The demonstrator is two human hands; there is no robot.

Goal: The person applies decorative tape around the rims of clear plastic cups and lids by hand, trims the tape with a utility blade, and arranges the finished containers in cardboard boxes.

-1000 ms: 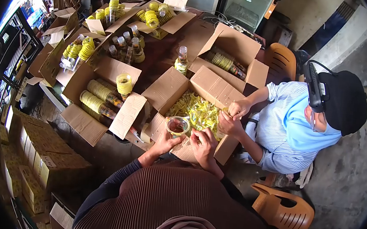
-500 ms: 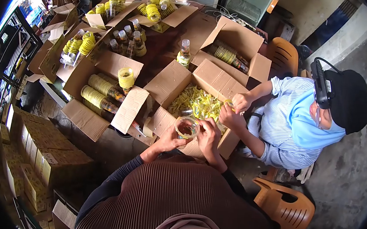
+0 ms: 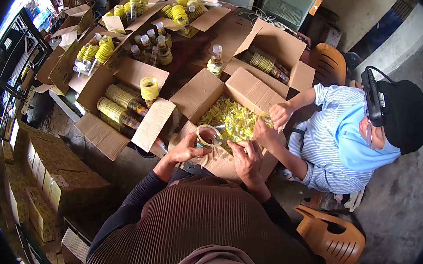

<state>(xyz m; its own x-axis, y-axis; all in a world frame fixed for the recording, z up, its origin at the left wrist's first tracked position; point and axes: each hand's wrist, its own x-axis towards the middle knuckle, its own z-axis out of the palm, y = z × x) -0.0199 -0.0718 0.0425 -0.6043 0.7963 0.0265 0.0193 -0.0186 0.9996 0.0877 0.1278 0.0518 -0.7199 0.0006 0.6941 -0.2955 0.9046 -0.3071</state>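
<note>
My left hand (image 3: 184, 150) is wrapped round a clear plastic cup (image 3: 208, 136) with a yellowish rim and something brownish inside. The cup tilts over the near side of an open cardboard box (image 3: 197, 92). Small yellow-and-clear packets or strips (image 3: 230, 117) fill that box. To the right of the cup, my right hand (image 3: 247, 158) is closed, its fingertips pinched together. A thin piece seems to stick out of them towards the cup, too small to name.
Across the box, a co-worker's hands (image 3: 271, 125) hold a small yellow-rimmed item. Open boxes with stacked yellow-rimmed cups stand left (image 3: 99, 144) and behind (image 3: 273, 44). One cup stack (image 3: 215, 63) stands on the table. An orange chair (image 3: 331, 240) is at my right.
My left hand has moved slightly left with the cup and tilted it. My right hand has come off the cup's side and moved right, now pinched.
</note>
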